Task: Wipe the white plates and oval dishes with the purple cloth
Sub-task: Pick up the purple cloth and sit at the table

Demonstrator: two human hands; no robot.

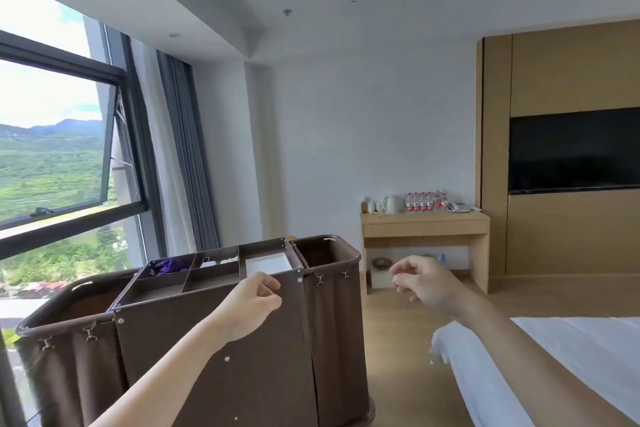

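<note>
Hands (247,305) curl loosely; purple cloth (171,266) half hidden.

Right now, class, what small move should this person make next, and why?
Probably reach the left hand to the purple cloth in the back-left compartment of the cart. Nothing holds the cloth, the left hand is nearer than the right hand, and wiping cannot start without it.
</note>
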